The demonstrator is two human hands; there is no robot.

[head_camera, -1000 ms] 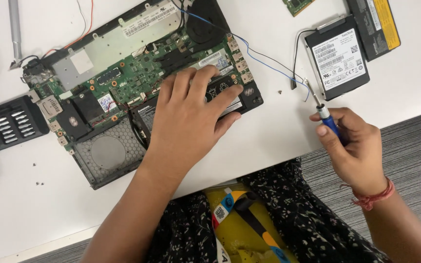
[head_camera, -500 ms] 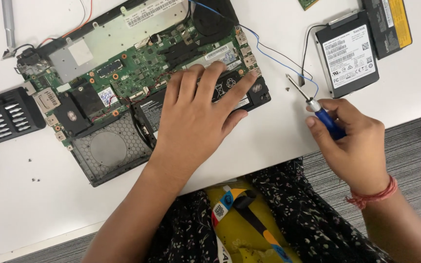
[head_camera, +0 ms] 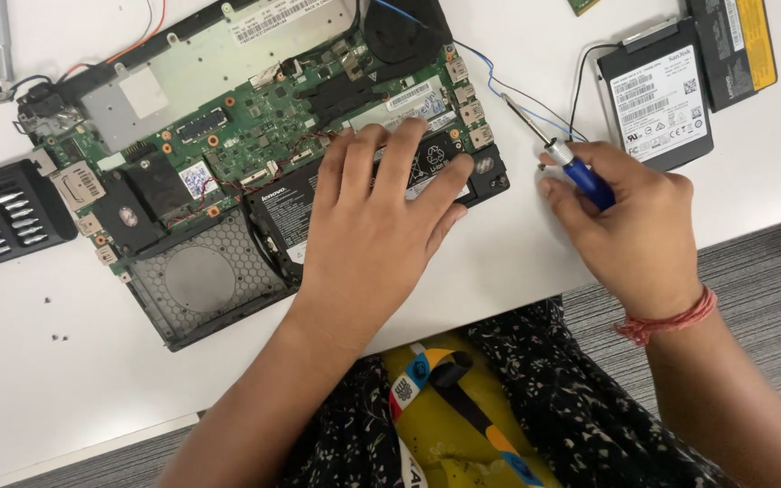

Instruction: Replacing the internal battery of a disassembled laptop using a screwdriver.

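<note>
Opened laptop chassis (head_camera: 201, 298) lies bottom-up on white tabletop (head_camera: 47, 398), green circuit board exposed, black honeycomb grille at its near-left corner. Left hand (head_camera: 381, 217) flat on the chassis's right half, fingers spread, palm pressing the black battery pack. Right hand (head_camera: 635, 226) just right of the chassis, closed around blue-handled screwdriver (head_camera: 558, 154); thin metal shaft's long axis runs up-left, tip toward the chassis's right edge, near the blue wires. Flat rectangular drive (head_camera: 657, 99) beyond the right hand.

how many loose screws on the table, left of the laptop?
3 visible: one loose screw near the left edge, two just below it. More may sit under the laptop or hands.
</note>
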